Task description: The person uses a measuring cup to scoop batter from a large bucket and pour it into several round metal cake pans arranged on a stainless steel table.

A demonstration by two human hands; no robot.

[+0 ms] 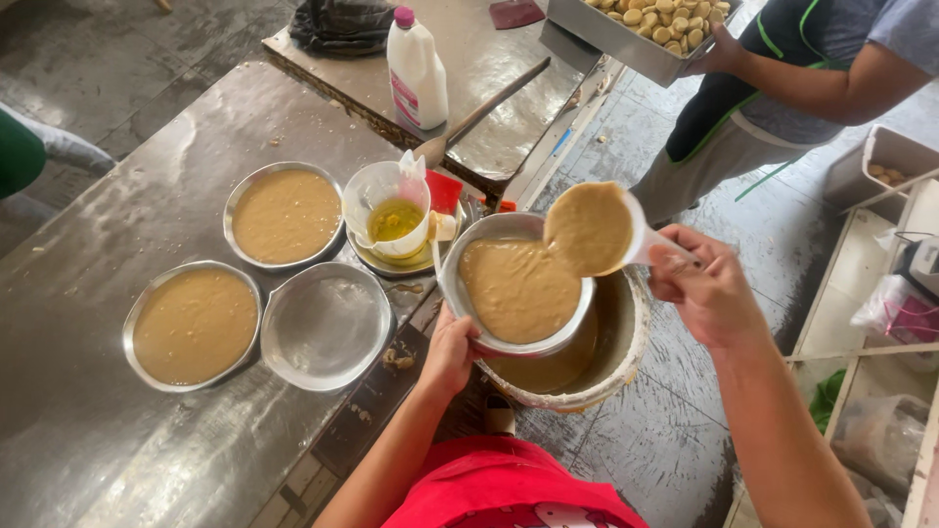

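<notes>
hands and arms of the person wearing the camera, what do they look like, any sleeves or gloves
Both the left hand and the right hand are bare: no gloves, rings, watch or bracelet show. The forearms are uncovered, with no sleeves reaching them. Below them shows a red garment.

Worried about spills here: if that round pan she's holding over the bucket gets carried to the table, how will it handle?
Probably heavy and sloshy: the round pan is nearly full of runny tan batter. The left hand grips only one rim, so it may tip. Its shiny metal probably feels slippery.

Two batter-filled pans (285, 214) (194, 326), an empty pan (327, 326), an oil jug (394, 212) and a white bottle (417, 70) sit on the steel table (117, 196).
</notes>
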